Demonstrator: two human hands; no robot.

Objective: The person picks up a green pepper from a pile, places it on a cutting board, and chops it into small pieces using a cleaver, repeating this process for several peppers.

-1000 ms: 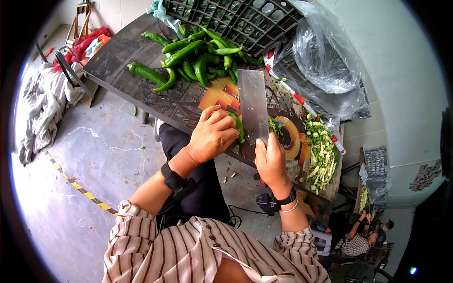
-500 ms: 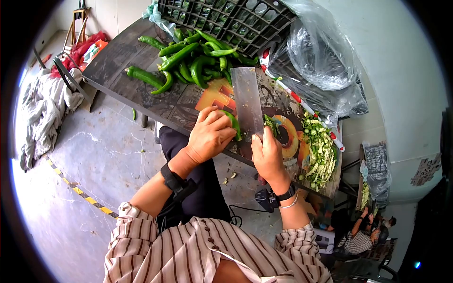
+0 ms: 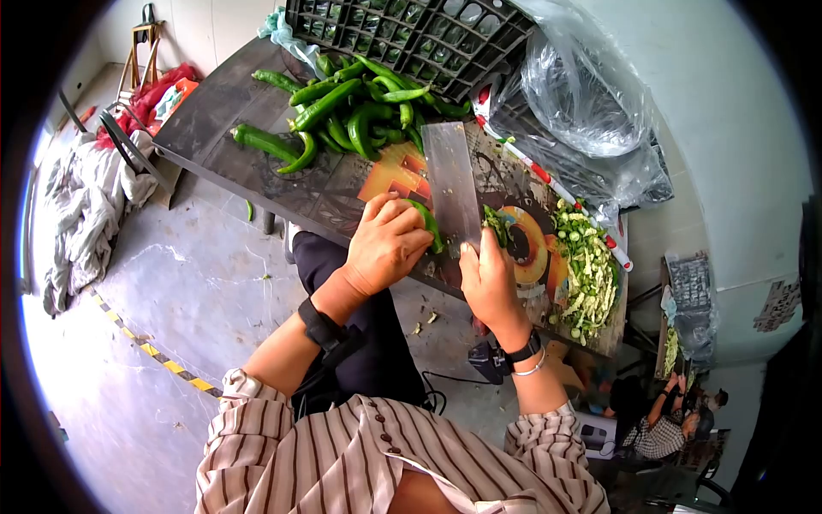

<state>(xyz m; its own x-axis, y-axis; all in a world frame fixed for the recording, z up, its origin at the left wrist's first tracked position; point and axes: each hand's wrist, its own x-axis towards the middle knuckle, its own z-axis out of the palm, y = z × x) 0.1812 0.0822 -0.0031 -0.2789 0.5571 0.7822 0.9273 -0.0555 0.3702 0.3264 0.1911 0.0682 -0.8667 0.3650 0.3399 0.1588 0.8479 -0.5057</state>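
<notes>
1. Pepper [image 3: 428,224] lies near front edge of table [image 3: 214,111], pinned under curled fingers of left hand [image 3: 385,244]
2. Right hand [image 3: 490,287] wrapped tight round handle of cleaver [image 3: 452,184], blade against pepper's cut end
3. Slices [image 3: 586,265] heaped to the right; pile [image 3: 360,107] of whole peppers at far side
4. Crate [image 3: 411,30] behind pile, contents unclear; clear bag [image 3: 582,94] crumpled beside it
5. Versus half a second ago: hands and cleaver barely shifted

The left hand [image 3: 387,242] pins a green pepper [image 3: 428,224] beside the cleaver [image 3: 451,184] gripped by the right hand [image 3: 490,287].
</notes>
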